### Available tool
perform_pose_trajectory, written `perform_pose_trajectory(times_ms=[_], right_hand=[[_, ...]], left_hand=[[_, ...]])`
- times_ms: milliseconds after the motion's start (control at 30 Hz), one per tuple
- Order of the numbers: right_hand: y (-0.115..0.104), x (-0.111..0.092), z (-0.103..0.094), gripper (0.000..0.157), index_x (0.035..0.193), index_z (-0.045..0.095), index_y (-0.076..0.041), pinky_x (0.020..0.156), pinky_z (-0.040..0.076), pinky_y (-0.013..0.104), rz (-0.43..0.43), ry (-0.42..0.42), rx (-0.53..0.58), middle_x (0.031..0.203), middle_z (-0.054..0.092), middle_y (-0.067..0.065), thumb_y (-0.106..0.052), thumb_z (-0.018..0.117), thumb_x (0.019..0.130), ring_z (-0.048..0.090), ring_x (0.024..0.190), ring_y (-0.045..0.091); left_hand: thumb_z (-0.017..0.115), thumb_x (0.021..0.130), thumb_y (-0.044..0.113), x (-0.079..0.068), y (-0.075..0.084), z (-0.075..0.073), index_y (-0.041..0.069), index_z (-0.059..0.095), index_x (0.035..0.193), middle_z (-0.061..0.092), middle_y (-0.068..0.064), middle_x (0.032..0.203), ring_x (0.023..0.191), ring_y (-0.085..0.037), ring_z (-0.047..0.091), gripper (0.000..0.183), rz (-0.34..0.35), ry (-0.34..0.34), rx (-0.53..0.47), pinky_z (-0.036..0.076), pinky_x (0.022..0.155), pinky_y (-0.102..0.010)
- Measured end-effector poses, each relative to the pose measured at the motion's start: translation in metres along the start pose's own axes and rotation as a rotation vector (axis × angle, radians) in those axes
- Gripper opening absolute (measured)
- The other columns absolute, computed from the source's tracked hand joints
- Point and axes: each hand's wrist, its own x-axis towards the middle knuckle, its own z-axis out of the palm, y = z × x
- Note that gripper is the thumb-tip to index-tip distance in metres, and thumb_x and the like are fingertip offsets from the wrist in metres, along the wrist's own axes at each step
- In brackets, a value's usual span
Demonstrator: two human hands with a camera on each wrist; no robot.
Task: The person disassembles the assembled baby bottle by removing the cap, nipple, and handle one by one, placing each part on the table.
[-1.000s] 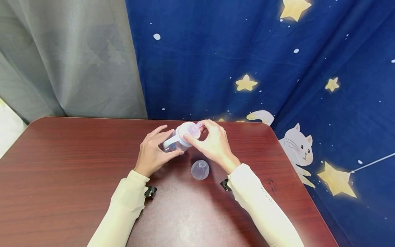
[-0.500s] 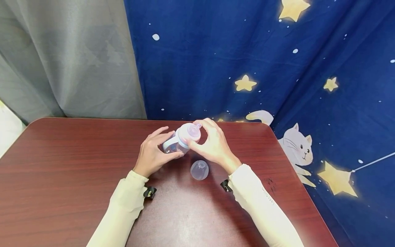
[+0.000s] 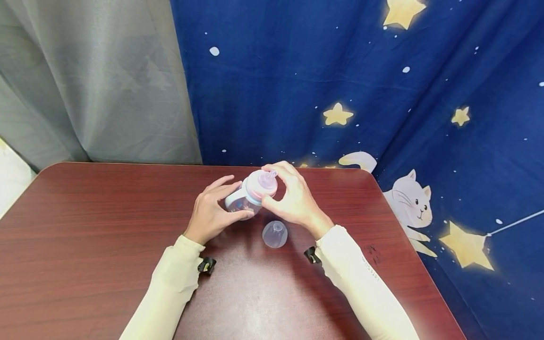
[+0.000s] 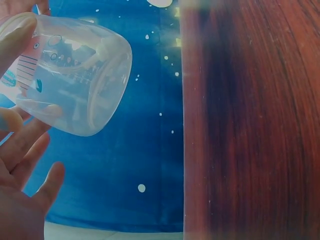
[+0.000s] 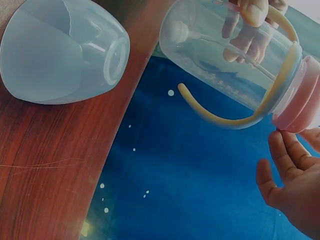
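A clear baby bottle with two curved handles leans to the right above the table. My left hand grips its body, thumb on the near side and fingers on the far side. At the top, a translucent teat rises from the pink screw ring. My right hand holds this ring between thumb and fingers. Inside the bottle a straw with a weighted end shows in the right wrist view. On the table in front of the bottle stands a translucent dome-shaped cap.
The dark red wooden table spreads around both forearms. Its far edge runs just beyond the hands, against a grey curtain and a blue star-print curtain. A black strap sits at the left wrist.
My right thumb and fingers have shifted round the ring, the thumb sliding down from the collar's top to its near side. The left hand keeps its grip; the cap has not moved.
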Motion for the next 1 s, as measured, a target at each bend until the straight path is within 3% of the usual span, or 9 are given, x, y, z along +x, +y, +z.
perform_pose_trajectory(times_ms=[233,400,500,667,1000], right_hand=[[0.0,0.0,-0.001,0.055,0.126,0.063,-0.01,0.099,0.041,0.041,-0.005,-0.016,-0.013,0.12,0.061,0.002,-0.025,0.072,0.074,0.054,0.114,0.016],[-0.003,-0.001,0.003,0.064,0.134,0.059,-0.012,0.096,0.04,0.046,0.066,0.024,-0.163,0.125,0.06,0.002,-0.045,0.072,0.08,0.053,0.118,0.018],[-0.006,-0.001,0.007,0.066,0.126,0.063,-0.015,0.09,0.043,0.043,0.134,0.095,-0.238,0.117,0.063,-0.001,-0.059,0.073,0.078,0.056,0.112,0.016],[-0.009,0.0,0.012,0.058,0.103,0.067,-0.018,0.081,0.046,0.039,0.204,0.197,-0.279,0.103,0.064,-0.006,-0.067,0.074,0.073,0.06,0.097,0.017],[-0.014,0.001,0.015,0.06,0.093,0.065,-0.016,0.076,0.047,0.043,0.277,0.207,-0.356,0.098,0.064,0.0,-0.073,0.07,0.073,0.059,0.088,0.021]], left_hand=[[0.098,0.057,0.035,0.0,-0.002,0.001,0.006,0.072,0.121,0.068,-0.008,0.124,0.126,-0.022,0.055,0.075,-0.001,0.008,-0.022,0.049,0.088,-0.045],[0.098,0.057,0.032,0.002,-0.001,0.0,0.005,0.072,0.122,0.07,-0.01,0.122,0.127,-0.024,0.056,0.075,0.017,0.048,-0.013,0.05,0.088,-0.047],[0.098,0.057,0.03,0.003,0.0,0.0,0.004,0.072,0.122,0.071,-0.011,0.119,0.128,-0.024,0.055,0.075,0.029,0.071,-0.007,0.05,0.089,-0.047],[0.098,0.056,0.031,0.003,0.001,-0.001,0.006,0.072,0.122,0.071,-0.011,0.119,0.129,-0.023,0.054,0.076,0.039,0.088,0.012,0.047,0.092,-0.048],[0.098,0.055,0.034,0.003,0.001,0.0,0.007,0.073,0.12,0.068,-0.01,0.125,0.128,-0.024,0.055,0.075,0.047,0.091,0.044,0.047,0.093,-0.048]])
